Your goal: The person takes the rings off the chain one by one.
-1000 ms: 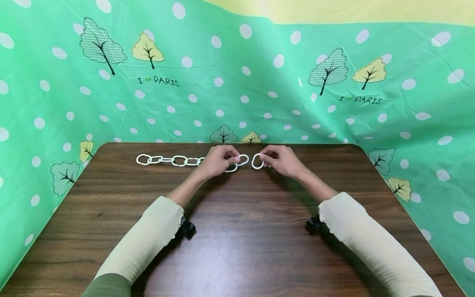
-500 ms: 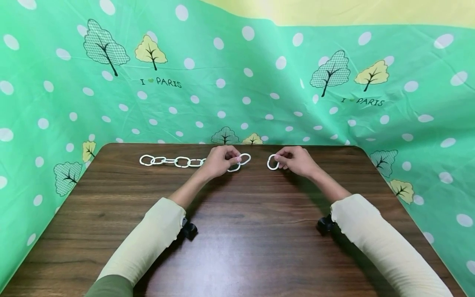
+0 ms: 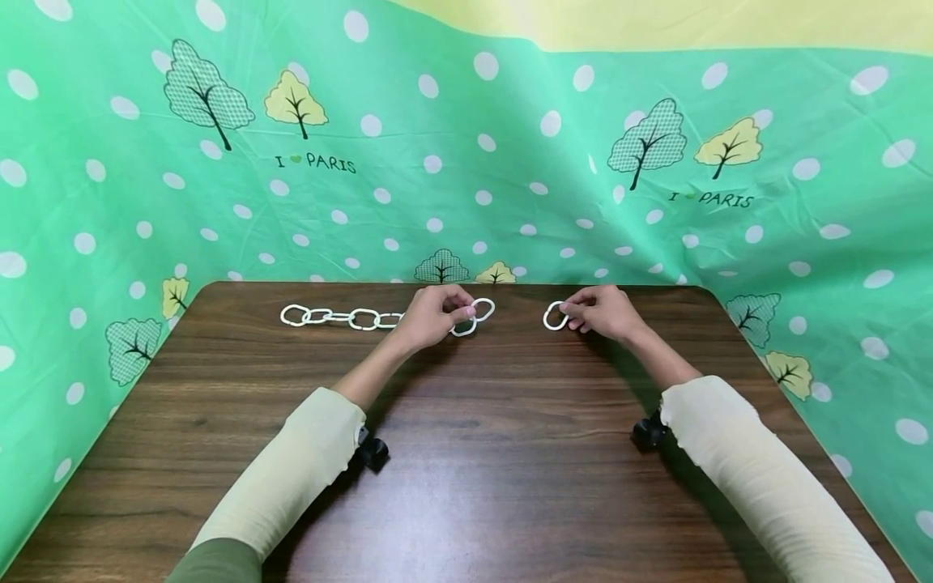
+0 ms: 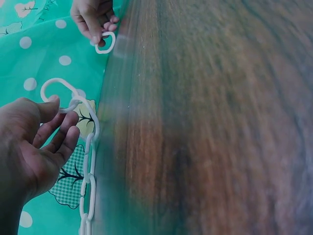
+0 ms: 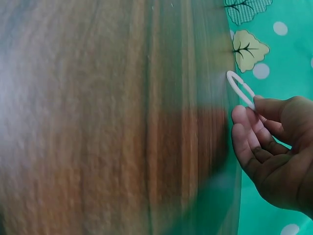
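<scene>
Along the far part of the table runs a white plastic chain (image 3: 339, 317) of oval links, its middle hidden behind my left hand (image 3: 432, 317). Thumb and fingers of that hand pinch the chain's right end link (image 4: 57, 80), holding it up, and the following links hang down from it in the left wrist view. Farther right, my right hand (image 3: 607, 314) pinches a single white chain link (image 5: 238, 91) between thumb and fingertips. This link is apart from the chain and shows a small gap in its side.
The dark wood-grain table (image 3: 466, 453) ends at the back against a green dotted cloth (image 3: 466, 178) printed with trees. Black wrist cameras hang under both pale sleeves (image 3: 313, 445).
My right hand has moved to the right with the single link, widening the distance to the chain. My left hand stays nearly in place, still pinching the end link.
</scene>
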`<state>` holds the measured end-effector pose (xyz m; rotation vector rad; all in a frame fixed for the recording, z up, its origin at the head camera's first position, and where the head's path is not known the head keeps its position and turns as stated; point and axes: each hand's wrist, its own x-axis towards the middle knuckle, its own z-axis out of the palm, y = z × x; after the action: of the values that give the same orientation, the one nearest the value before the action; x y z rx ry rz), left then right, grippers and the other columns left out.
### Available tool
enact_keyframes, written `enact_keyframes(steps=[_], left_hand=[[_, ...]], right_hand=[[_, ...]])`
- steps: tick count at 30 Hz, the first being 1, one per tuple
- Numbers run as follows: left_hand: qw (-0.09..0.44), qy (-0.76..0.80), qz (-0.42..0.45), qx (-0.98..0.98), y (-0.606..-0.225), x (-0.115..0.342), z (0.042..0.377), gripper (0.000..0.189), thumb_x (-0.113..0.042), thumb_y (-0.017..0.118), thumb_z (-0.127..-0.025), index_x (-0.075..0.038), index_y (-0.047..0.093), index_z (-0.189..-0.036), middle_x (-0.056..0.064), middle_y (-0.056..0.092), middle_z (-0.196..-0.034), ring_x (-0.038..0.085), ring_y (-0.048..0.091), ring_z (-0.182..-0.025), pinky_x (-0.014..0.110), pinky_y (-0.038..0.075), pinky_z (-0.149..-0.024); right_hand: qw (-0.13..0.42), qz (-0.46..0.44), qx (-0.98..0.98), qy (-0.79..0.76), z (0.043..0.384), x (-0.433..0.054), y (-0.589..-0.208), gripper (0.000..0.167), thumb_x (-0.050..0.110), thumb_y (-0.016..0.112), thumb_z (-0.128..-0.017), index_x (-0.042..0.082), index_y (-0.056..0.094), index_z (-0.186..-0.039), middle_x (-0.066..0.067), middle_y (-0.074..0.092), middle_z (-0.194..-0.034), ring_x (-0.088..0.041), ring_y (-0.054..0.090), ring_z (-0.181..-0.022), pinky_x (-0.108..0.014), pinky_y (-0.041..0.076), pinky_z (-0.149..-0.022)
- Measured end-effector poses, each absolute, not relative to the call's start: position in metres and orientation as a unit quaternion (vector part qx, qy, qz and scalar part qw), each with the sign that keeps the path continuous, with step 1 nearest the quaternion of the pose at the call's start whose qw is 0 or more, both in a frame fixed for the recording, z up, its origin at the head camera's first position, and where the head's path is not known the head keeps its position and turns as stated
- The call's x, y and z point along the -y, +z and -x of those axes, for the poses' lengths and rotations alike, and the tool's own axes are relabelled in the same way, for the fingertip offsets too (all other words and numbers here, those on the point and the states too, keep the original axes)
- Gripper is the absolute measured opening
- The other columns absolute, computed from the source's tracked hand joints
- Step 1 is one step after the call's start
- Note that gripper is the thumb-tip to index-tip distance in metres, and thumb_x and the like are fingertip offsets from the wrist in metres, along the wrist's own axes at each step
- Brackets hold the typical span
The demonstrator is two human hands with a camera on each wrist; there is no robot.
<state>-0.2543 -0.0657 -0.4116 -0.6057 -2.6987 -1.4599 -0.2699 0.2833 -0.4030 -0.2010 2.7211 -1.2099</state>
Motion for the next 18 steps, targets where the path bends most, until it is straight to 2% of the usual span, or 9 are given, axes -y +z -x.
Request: enact_keyframes(steps=[8, 18], left_hand=[[0.0, -0.473, 0.19, 0.86, -0.411, 0.064, 0.253, 0.011, -0.013, 0.079, -0.106, -0.005, 0.082, -0.113, 0.012, 0.083, -0.109, 0.026, 0.077, -0.101, 0.033, 0.058, -0.086], [0.004, -0.484, 0.193, 0.854, -0.412, 0.063, 0.253, 0.009, -0.012, 0.08, -0.106, -0.006, 0.082, -0.112, 0.012, 0.083, -0.107, 0.024, 0.076, -0.096, 0.029, 0.056, -0.082]], right_hand=[[0.083, 0.027, -0.922, -0.378, 0.272, -0.298, -0.396, 0.034, 0.026, 0.078, -0.109, -0.006, 0.08, -0.123, -0.012, 0.084, -0.092, -0.011, 0.077, -0.076, -0.028, 0.065, -0.068], [0.088, -0.009, -0.924, -0.372, 0.275, -0.313, -0.397, 0.038, 0.028, 0.082, -0.106, -0.007, 0.08, -0.12, -0.004, 0.082, -0.084, -0.01, 0.075, -0.074, -0.028, 0.065, -0.068]])
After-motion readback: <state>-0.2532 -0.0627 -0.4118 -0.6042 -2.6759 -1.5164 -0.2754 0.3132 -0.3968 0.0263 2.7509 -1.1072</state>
